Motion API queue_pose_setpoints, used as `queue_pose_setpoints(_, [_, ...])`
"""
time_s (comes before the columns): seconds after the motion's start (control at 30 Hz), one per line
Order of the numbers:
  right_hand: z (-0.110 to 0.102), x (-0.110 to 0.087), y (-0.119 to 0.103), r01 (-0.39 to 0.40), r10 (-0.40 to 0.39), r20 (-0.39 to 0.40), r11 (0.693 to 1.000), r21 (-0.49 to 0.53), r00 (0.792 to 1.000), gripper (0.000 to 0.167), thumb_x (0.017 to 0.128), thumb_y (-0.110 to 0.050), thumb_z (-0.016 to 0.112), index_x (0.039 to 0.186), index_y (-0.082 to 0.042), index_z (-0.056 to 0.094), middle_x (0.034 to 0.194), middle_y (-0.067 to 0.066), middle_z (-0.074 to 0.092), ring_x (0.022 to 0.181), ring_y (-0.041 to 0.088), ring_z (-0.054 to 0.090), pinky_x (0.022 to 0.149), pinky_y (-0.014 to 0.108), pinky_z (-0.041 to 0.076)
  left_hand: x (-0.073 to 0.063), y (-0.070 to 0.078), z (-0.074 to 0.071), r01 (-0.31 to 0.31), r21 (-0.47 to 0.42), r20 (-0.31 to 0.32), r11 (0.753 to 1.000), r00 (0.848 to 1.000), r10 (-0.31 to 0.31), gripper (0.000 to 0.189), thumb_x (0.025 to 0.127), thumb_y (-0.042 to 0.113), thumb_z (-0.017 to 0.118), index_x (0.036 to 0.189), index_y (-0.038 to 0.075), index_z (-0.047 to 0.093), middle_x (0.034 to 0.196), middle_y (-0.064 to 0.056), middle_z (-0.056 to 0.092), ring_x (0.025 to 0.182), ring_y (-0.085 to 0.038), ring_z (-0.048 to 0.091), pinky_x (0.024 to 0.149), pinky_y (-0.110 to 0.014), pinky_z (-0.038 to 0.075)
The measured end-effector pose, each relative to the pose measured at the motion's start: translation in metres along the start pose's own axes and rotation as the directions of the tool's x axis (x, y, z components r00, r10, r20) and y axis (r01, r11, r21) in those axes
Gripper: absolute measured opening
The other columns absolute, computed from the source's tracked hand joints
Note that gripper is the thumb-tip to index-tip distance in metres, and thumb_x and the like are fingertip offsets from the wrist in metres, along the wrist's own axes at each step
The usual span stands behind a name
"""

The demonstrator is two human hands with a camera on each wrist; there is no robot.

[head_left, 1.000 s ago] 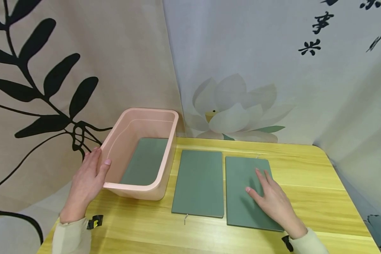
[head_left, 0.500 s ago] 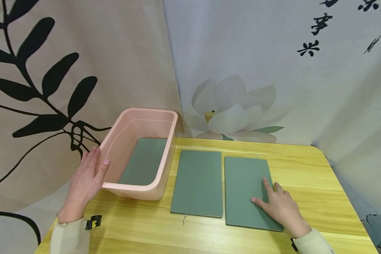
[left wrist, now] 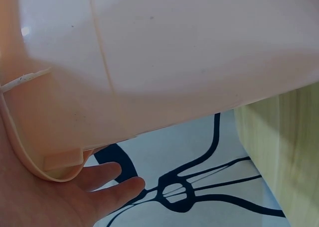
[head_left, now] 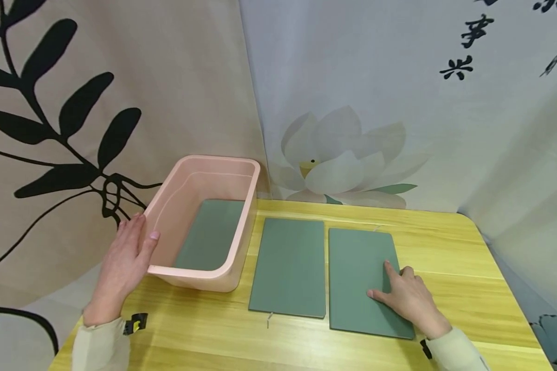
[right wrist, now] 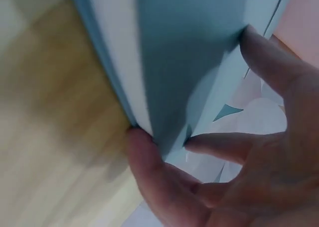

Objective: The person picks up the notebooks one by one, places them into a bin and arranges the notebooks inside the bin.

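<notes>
Left hand (head_left: 124,262): is resting over the left rim of the pink bin (head_left: 247,226), its fingers reaching straight along the outside, not clamping.
Right hand (head_left: 410,300): is gripping the right edge of the right notebook (head_left: 359,273), thumb and forefinger pressing the green cover, another finger curling against the edge.
Right notebook: is lying flat on the wooden table (head_left: 469,278).
Middle notebook (head_left: 289,268): is lying between it and the bin.
Inner notebook (head_left: 212,234): is lying inside the bin.
</notes>
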State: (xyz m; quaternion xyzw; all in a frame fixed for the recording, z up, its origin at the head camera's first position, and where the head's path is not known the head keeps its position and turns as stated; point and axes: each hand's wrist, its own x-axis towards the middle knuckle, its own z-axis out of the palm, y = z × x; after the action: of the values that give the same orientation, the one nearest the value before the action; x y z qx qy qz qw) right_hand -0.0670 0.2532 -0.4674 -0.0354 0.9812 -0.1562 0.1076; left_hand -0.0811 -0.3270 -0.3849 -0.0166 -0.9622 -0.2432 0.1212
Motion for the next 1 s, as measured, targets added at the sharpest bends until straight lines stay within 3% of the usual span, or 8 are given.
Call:
queue_pose_setpoints(0.2, [-0.007,0.007,-0.001,-0.007,0.006,0.044,1.000,0.017,0.999,0.104,0.084,-0.055,0.082,0.146,0.018,0.041,0.109,0.045,0.050,0.069,0.032,0.056,0.060,0.047,0.051,0.001,-0.001,-0.001,0.001,-0.004,-0.007,1.000,1.000,-0.001,0.071,0.112,0.042,0.034,0.158,-0.011,0.026,0.163,-0.034,0.024,0.151,-0.056,0.013,0.119,-0.071,0.014])
queue_pose_setpoints(0.43, [-0.011,0.014,0.000,-0.053,0.046,0.089,0.996,0.075,0.995,0.112,0.079,-0.055,0.086,0.148,0.016,0.035,0.109,0.044,0.046,0.069,0.032,0.055,0.063,0.050,0.053,0.001,-0.001,-0.002,0.000,-0.005,-0.008,1.000,1.000,0.000,0.070,0.112,0.042,0.034,0.158,-0.011,0.025,0.163,-0.034,0.024,0.151,-0.057,0.015,0.121,-0.068,0.013])
queue_pose_setpoints(0.77, [-0.011,0.025,0.007,-0.099,0.077,0.154,0.985,0.139,0.985,0.129,0.073,-0.058,0.090,0.153,0.014,0.019,0.118,0.046,0.042,0.078,0.039,0.059,0.077,0.058,0.054,0.001,-0.002,-0.002,0.003,0.003,-0.005,1.000,1.000,-0.003,0.071,0.112,0.043,0.034,0.158,-0.011,0.025,0.163,-0.035,0.024,0.150,-0.057,0.017,0.122,-0.066,0.013])
queue_pose_setpoints(1.0, [-0.011,0.025,0.012,-0.093,0.068,0.152,0.982,0.164,0.986,0.133,0.072,-0.059,0.090,0.154,0.013,0.014,0.120,0.047,0.041,0.090,0.047,0.060,0.081,0.062,0.052,0.001,0.000,-0.001,0.007,0.002,-0.003,1.000,1.000,-0.007,0.072,0.112,0.043,0.035,0.158,-0.011,0.025,0.162,-0.035,0.025,0.150,-0.058,0.018,0.121,-0.067,0.014])
